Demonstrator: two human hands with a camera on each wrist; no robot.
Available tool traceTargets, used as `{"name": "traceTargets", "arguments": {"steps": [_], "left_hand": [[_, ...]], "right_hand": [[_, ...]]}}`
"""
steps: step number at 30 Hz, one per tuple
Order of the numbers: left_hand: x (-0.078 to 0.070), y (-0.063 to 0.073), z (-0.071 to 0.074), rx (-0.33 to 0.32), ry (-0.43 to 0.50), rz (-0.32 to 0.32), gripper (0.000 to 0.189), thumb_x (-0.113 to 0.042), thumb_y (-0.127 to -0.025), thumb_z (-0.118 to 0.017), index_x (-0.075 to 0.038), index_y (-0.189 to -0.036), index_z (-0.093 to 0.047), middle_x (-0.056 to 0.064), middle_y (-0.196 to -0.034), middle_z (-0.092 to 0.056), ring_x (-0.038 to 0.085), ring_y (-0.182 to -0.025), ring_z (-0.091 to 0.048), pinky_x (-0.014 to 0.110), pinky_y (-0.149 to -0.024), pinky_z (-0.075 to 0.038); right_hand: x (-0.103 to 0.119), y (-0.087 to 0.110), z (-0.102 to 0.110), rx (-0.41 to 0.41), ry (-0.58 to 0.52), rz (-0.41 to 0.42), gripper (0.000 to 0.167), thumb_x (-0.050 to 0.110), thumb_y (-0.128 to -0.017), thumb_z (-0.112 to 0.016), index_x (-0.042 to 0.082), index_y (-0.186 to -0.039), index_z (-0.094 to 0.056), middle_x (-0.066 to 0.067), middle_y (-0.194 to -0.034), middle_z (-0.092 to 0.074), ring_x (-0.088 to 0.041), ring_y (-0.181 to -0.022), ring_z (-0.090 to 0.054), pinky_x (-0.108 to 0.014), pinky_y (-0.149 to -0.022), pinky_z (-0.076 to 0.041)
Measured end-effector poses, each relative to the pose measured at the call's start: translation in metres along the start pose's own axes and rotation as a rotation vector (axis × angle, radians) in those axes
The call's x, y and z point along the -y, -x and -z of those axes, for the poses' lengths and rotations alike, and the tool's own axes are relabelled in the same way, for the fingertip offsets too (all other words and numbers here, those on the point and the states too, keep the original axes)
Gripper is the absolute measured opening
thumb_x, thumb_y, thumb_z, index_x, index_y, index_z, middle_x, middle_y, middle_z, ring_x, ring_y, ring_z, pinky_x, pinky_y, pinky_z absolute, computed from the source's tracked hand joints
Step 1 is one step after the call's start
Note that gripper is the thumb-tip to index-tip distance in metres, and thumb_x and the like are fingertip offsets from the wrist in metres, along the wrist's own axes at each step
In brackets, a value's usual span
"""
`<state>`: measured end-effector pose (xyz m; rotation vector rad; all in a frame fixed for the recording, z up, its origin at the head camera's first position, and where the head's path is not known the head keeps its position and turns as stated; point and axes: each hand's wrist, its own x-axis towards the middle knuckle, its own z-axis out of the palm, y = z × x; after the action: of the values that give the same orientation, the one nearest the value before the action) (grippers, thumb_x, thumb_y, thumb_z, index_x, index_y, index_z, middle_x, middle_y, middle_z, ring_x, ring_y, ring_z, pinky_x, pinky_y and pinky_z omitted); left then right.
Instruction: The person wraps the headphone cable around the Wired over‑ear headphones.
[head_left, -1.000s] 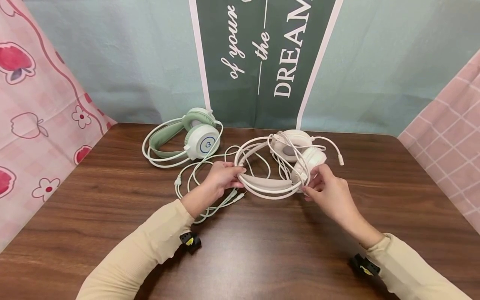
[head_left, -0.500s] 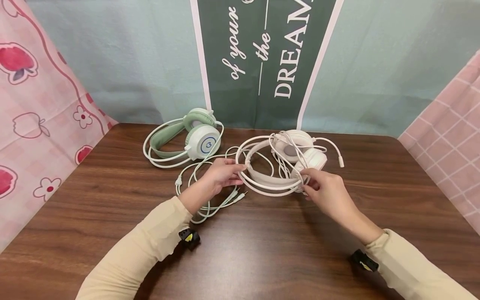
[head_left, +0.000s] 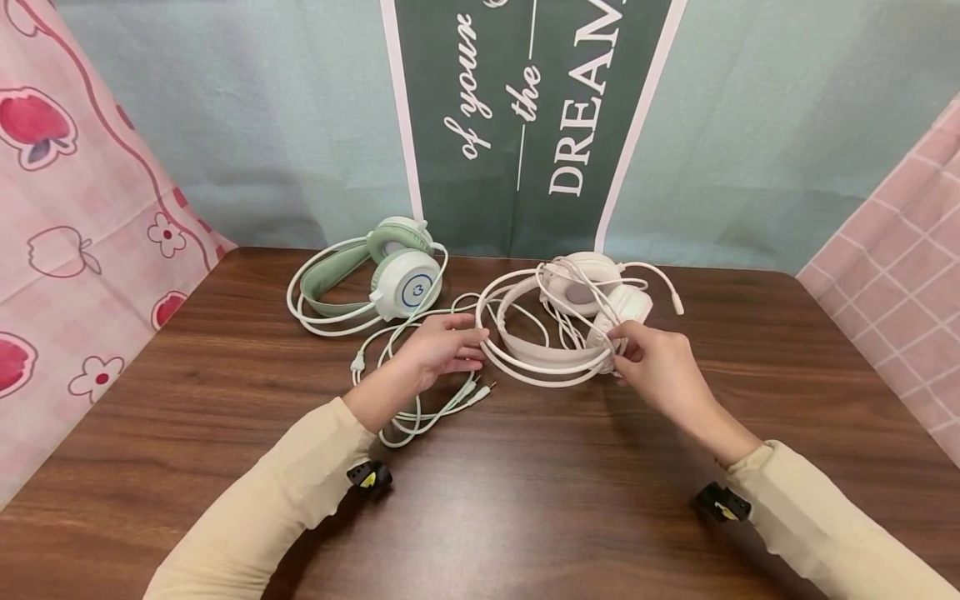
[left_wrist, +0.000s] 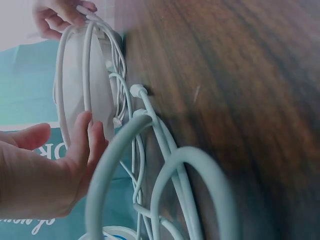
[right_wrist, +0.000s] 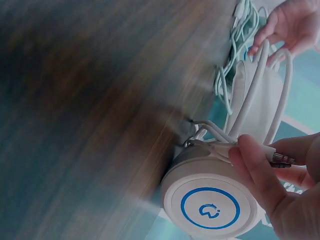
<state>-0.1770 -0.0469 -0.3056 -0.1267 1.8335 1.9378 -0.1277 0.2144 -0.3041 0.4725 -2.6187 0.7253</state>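
Note:
A white headset (head_left: 551,357) lies on the table, its cable looped over the ear cups and its microphone boom pointing right. My right hand (head_left: 660,367) pinches the metal-tipped audio plugs (right_wrist: 272,155) at the end of that cable, close beside the near ear cup (right_wrist: 210,205). At the headband's left end is my left hand (head_left: 442,350), its thumb and fingers spread apart. Those fingertips (left_wrist: 82,120) are at the headband's outer tube without gripping it. Left of it sits a pale green headset (head_left: 405,287) with its cable (head_left: 405,417) loosely coiled in front.
Brown wood-grain table (head_left: 525,500) spreads beneath everything. A blue-green cloth (head_left: 750,125) with a lettered dark panel hangs behind the back edge. Pink patterned cloths (head_left: 90,275) close off the left and right sides. The green cable's plugs (head_left: 480,393) lie under the left hand's right side.
My left hand has loosened its grip on the headband and spread its fingers. The white headset has shifted slightly right and away, with the right hand still pinching the plugs.

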Motion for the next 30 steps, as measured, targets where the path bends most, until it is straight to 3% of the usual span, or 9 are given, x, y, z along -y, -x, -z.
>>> {"name": "traceTargets", "arguments": {"steps": [7, 14, 19, 25, 30], "left_hand": [[0.001, 0.008, -0.001, 0.018, -0.004, -0.004, 0.040, -0.002, -0.090, -0.053, 0.006, -0.128, -0.043, 0.013, -0.103, -0.057, 0.036, -0.102, -0.055, 0.040, -0.085, -0.052], [0.001, 0.015, 0.000, 0.035, -0.006, -0.011, 0.040, -0.003, -0.091, -0.051, 0.006, -0.129, -0.041, 0.025, -0.124, -0.049, 0.040, -0.110, -0.050, 0.043, -0.090, -0.048], [0.000, 0.018, -0.002, 0.061, -0.016, -0.023, 0.040, -0.002, -0.092, -0.048, 0.007, -0.130, -0.040, 0.027, -0.124, -0.049, 0.040, -0.110, -0.050, 0.044, -0.090, -0.048], [-0.002, 0.020, -0.014, 0.102, -0.037, -0.013, 0.043, -0.004, -0.092, -0.050, 0.006, -0.132, -0.038, 0.020, -0.114, -0.054, 0.039, -0.110, -0.051, 0.044, -0.094, -0.046], [-0.003, 0.019, -0.020, 0.102, -0.051, -0.009, 0.047, -0.005, -0.091, -0.052, 0.005, -0.135, -0.036, 0.024, -0.123, -0.050, 0.036, -0.108, -0.052, 0.045, -0.095, -0.044]], "right_hand": [[-0.014, -0.007, 0.007, 0.003, -0.019, -0.090, 0.016, -0.009, -0.071, -0.062, 0.001, -0.083, -0.057, -0.003, -0.060, -0.060, -0.010, -0.046, -0.058, -0.018, -0.042, -0.046], [-0.026, -0.013, 0.014, 0.040, -0.030, -0.164, 0.013, -0.006, -0.072, -0.060, 0.003, -0.080, -0.055, -0.004, -0.062, -0.060, -0.010, -0.046, -0.060, -0.019, -0.043, -0.050], [-0.033, -0.014, 0.018, 0.063, -0.080, -0.193, 0.013, -0.005, -0.074, -0.060, 0.003, -0.081, -0.053, -0.007, -0.066, -0.059, -0.008, -0.047, -0.059, -0.018, -0.043, -0.051], [-0.034, -0.014, 0.023, 0.198, -0.186, -0.236, 0.014, 0.002, -0.082, -0.061, 0.000, -0.091, -0.051, -0.013, -0.073, -0.059, -0.015, -0.053, -0.062, -0.030, -0.048, -0.056], [-0.034, -0.017, 0.027, 0.288, -0.262, -0.359, 0.037, 0.019, -0.084, -0.065, -0.004, -0.103, -0.042, -0.019, -0.080, -0.058, -0.022, -0.056, -0.064, -0.036, -0.052, -0.057]]}}
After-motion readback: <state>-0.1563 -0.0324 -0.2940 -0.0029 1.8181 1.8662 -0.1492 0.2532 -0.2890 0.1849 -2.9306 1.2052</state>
